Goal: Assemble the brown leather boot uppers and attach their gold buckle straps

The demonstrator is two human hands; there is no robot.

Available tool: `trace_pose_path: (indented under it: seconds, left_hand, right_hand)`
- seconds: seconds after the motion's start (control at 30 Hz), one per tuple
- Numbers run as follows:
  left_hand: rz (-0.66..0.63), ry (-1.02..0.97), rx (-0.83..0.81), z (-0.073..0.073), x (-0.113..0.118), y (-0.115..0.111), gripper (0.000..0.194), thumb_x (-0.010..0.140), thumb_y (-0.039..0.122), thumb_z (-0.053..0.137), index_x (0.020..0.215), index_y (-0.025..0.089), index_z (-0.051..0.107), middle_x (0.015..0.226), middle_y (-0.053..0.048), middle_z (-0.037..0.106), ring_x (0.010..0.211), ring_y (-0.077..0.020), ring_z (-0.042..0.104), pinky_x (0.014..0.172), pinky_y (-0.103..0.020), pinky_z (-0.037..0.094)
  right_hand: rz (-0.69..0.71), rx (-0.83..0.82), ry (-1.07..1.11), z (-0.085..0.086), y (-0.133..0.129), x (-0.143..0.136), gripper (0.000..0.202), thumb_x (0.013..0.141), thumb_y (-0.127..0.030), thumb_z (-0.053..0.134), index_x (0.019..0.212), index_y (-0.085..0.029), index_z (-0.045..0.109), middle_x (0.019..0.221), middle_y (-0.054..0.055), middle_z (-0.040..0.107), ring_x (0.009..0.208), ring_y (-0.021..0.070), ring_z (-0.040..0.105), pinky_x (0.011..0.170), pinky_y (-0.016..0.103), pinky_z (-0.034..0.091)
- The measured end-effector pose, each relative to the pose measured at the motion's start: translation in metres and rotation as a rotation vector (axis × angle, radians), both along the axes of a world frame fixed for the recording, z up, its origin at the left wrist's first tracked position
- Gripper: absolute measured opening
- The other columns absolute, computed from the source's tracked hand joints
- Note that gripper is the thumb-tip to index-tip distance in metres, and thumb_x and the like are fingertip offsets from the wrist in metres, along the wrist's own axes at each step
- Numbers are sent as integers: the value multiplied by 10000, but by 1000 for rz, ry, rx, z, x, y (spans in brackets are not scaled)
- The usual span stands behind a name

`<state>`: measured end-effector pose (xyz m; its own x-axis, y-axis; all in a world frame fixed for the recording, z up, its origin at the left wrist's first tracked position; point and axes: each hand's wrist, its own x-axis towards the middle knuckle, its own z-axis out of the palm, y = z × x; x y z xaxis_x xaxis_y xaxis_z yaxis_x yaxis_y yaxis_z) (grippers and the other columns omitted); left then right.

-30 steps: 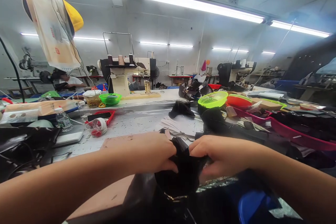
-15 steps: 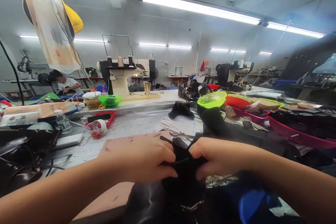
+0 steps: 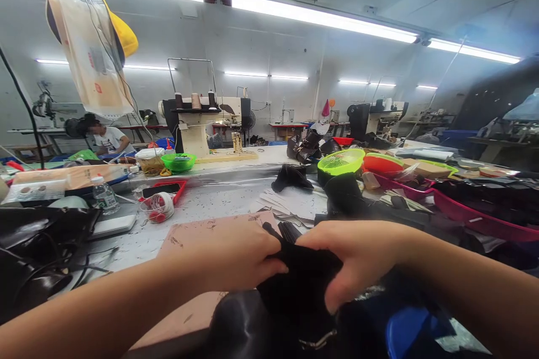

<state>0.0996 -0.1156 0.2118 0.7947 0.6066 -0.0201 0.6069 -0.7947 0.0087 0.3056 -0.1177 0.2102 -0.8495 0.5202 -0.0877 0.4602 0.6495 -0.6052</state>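
Low in front of me is a black leather piece (image 3: 295, 286) with a soft, matte upper edge, a glossy side and a small metal fitting near the bottom. Whether it is a boot upper or something else I cannot make out. My left hand (image 3: 244, 255) pinches its left edge between thumb and fingers. On the other side my right hand (image 3: 357, 258) has its fingers over the edge, with the thumb spread down along the piece. A pink board (image 3: 185, 241) lies beneath my left forearm, and pale paper-like strips (image 3: 286, 205) lie beyond both hands.
Lime-green basket (image 3: 341, 161) and magenta basket (image 3: 475, 216) stand to the right. A red tray (image 3: 179, 193), clear bottle (image 3: 105, 196) and shiny black leather (image 3: 42, 247) are leftward. Behind the table stands a sewing machine (image 3: 193, 129); another person (image 3: 112, 137) sits far left.
My right thumb has moved down and away from its fingers, spreading the black piece wider. The left hand stays pinched on its edge. The view has shifted slightly.
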Motion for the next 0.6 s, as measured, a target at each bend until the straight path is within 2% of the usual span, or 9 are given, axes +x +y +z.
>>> trace_pose_path:
  seconds: [0.07, 0.13, 0.2, 0.3, 0.37, 0.43, 0.5, 0.6]
  left_hand:
    - [-21, -42, -21, 0, -1, 1, 246, 821, 348, 492, 656, 199, 597, 576, -9, 576, 536, -156, 531, 490, -239, 317]
    - [-73, -79, -69, 1, -5, 2, 211, 821, 337, 509, 684, 203, 599, 592, -1, 580, 552, -144, 532, 522, -225, 348]
    - [-134, -102, -99, 3, -9, 4, 200, 831, 337, 507, 706, 205, 591, 622, 2, 588, 587, -139, 538, 549, -215, 362]
    - [-159, -122, -51, 3, -11, 3, 265, 857, 355, 459, 673, 191, 557, 615, -3, 570, 597, -139, 529, 555, -220, 355]
    - [-151, -139, -7, 2, -10, -1, 280, 864, 340, 440, 652, 182, 532, 609, 1, 555, 581, -133, 509, 544, -227, 339]
    - [-132, -183, 2, 2, -10, -4, 263, 859, 319, 449, 647, 178, 516, 625, 9, 546, 583, -123, 492, 538, -225, 324]
    - [-101, -222, -53, 1, -11, -6, 247, 859, 318, 452, 669, 179, 527, 638, 16, 543, 597, -117, 487, 539, -217, 322]
    - [-62, -234, -234, 1, -15, -5, 242, 871, 337, 419, 762, 187, 574, 653, 17, 559, 602, -119, 499, 534, -211, 333]
  right_hand:
    - [-100, 29, 69, -2, -4, -4, 127, 689, -160, 647, 811, -131, 634, 718, -27, 572, 667, 102, 501, 605, 175, 399]
    - [-143, 9, 116, -3, -8, -6, 47, 730, -155, 608, 761, -128, 629, 669, -38, 535, 636, 89, 470, 589, 170, 385]
    - [-105, -39, 118, -1, -11, -6, 65, 727, -118, 591, 784, -124, 623, 670, -42, 523, 632, 83, 460, 592, 165, 380]
    - [-48, -58, 70, 3, -12, -4, 170, 678, -30, 554, 803, -129, 611, 659, -52, 511, 610, 74, 451, 567, 156, 367]
    - [-73, -28, 57, 4, -11, -3, 193, 644, -4, 540, 769, -135, 608, 625, -63, 485, 578, 67, 429, 530, 151, 347]
    - [-143, -31, 81, 3, -9, -3, 118, 656, -48, 572, 730, -131, 610, 605, -63, 472, 571, 69, 420, 521, 153, 342]
    - [-203, -85, 116, 1, -8, -4, 33, 682, -123, 617, 715, -123, 618, 611, -57, 483, 587, 74, 429, 544, 158, 358]
    - [-207, -141, 129, 1, -7, -5, 62, 696, -173, 641, 703, -115, 621, 601, -59, 466, 589, 73, 414, 555, 162, 361]
